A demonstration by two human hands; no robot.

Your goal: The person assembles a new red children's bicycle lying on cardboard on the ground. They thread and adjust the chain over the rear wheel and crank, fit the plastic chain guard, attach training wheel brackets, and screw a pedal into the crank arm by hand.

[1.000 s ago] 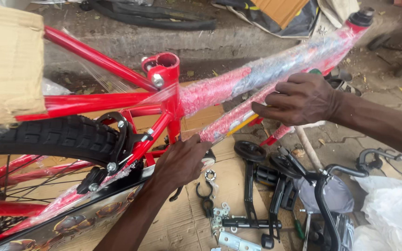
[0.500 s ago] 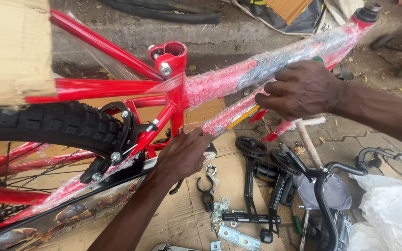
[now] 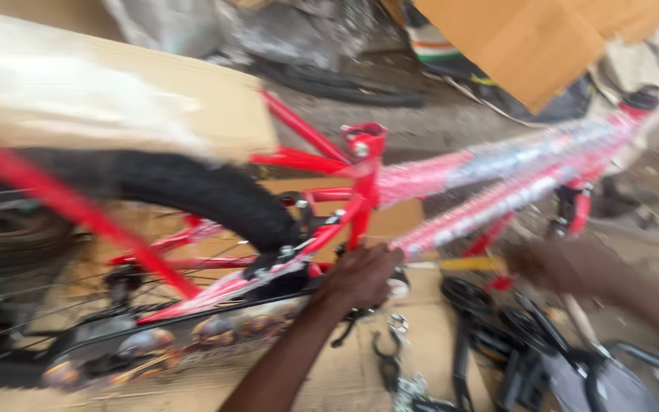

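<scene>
A red bicycle frame (image 3: 363, 183) lies on its side across flattened cardboard, its two front tubes (image 3: 512, 164) wrapped in clear bubble film. The black rear tyre (image 3: 192, 187) sits in the frame at the left. My left hand (image 3: 361, 275) is curled around the bottom of the frame where the tubes meet, beside the tyre. My right hand (image 3: 566, 265) is blurred, just below the lower wrapped tube and apart from it, above a heap of black parts (image 3: 512, 336). I cannot make out whether it holds anything.
A large cardboard box (image 3: 116, 91) stands behind the wheel at the left. A brown cardboard sheet (image 3: 528, 38) hangs at the top right. A printed chain guard (image 3: 154, 343) lies along the lower left. An old tyre (image 3: 345, 88) lies on the ground behind.
The view has swung left and blurred. My right hand has come off the wrapped tube and dropped below it. My left hand stays at the bottom of the frame.
</scene>
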